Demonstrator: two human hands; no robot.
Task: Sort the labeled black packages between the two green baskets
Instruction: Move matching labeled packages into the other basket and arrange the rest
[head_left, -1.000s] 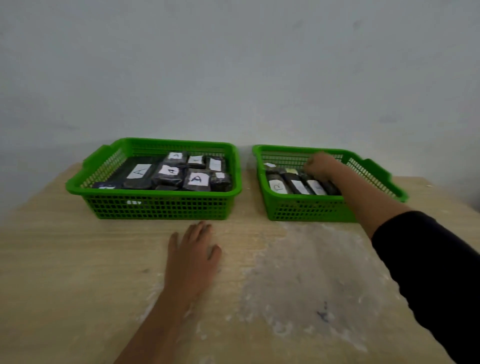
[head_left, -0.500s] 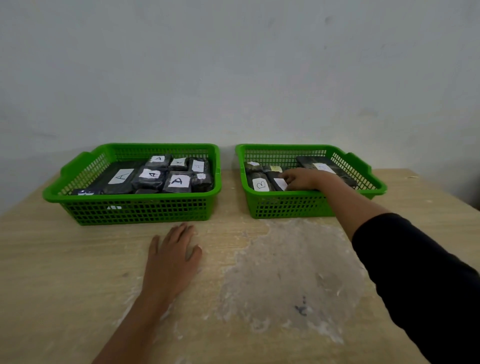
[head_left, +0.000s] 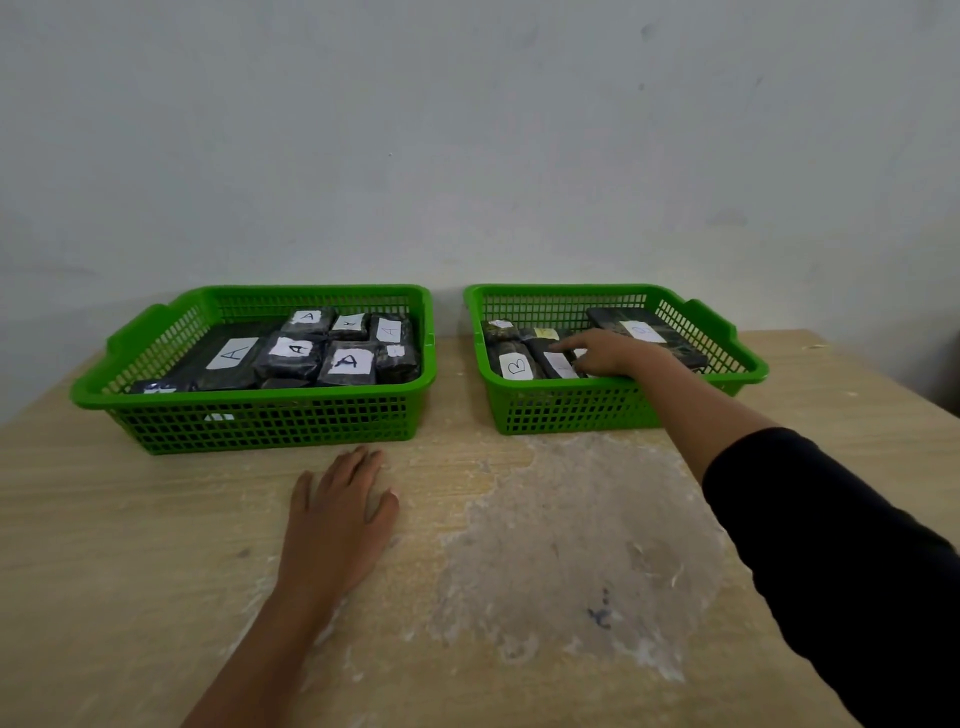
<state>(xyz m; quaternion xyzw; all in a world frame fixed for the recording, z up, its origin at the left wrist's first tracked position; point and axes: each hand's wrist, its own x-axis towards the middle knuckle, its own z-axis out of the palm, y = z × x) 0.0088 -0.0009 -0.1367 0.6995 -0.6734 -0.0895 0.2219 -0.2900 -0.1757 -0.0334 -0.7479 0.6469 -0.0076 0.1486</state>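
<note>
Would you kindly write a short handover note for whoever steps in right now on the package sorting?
Left hand: flat on the table, palm down, holding nothing.
Right hand: inside the right basket, fingers on the packages there; whether it grips one cannot be told.
Left basket: packages whose readable labels say A, such as this one.
Right basket: several packages, one clearly labelled B; other labels unreadable.
Done: nothing lies loose on the table.
Left: check the unreadable labels in the right basket.

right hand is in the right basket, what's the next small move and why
Probably close the right hand on the package under its fingertips. It rests among the packages in the right basket with nothing visibly gripped, while the left hand lies flat on the table.
</note>
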